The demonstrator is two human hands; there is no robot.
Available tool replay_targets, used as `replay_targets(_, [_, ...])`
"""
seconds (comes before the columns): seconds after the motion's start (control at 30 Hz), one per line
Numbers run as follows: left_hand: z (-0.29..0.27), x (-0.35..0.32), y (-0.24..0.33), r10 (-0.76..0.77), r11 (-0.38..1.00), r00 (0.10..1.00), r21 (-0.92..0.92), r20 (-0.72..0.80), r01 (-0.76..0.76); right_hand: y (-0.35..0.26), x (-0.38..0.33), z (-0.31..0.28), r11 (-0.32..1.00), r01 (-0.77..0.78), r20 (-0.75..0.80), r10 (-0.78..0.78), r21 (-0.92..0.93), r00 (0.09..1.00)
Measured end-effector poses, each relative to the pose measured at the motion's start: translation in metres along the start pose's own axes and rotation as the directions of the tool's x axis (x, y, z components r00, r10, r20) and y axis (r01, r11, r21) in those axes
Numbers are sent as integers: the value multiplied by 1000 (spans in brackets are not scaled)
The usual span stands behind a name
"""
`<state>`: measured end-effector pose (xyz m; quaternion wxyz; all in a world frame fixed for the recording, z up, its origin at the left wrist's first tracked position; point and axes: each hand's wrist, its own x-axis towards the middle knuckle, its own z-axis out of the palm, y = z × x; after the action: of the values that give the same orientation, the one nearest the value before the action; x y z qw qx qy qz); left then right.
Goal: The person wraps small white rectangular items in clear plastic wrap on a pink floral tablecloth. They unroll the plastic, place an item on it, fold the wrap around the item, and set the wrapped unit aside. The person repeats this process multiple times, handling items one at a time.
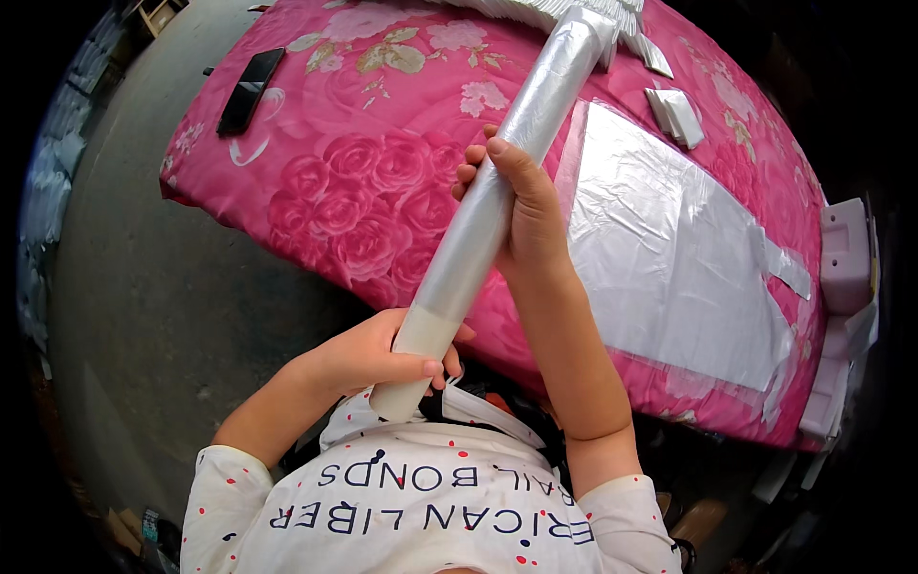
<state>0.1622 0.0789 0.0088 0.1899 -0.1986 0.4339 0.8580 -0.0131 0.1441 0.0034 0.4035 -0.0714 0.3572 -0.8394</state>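
Note:
A long roll of clear plastic film [459, 253] runs slantwise in front of me, its near end close to my shirt and its far end over the table. My left hand [397, 352] wraps round the pale bare end of the roll. Higher up, my right hand [524, 196] grips the film-covered middle, thumb on top and fingertips showing on the far side. Right of the roll, a flat sheet of shiny, see-through plastic [660, 249] lies on the pink floral tablecloth [368, 206].
Toward the table's left edge lies a black phone [251, 91]. A small stack of folded white pieces [675, 117] sits at the right, with a larger white pile [521, 11] at the far edge. Pale pink plastic containers [847, 256] stand beside the table's right edge.

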Motion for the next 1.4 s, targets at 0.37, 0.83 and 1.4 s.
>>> replay_targets(0.37, [10,15,-4,-43,998,990,38,-138,48,7,-12,-22,999,-34,-47,33,-22,998])
replay_targets(0.83, [-9,29,-13,-158,948,970,247,-183,201,-5,-28,-49,987,33,-155,-58,-159,986])
replay_targets(1.4, [-41,-5,-50,-334,935,942,118,-23,334,-120,-15,-137,561,-263,-188,189,-785,964])
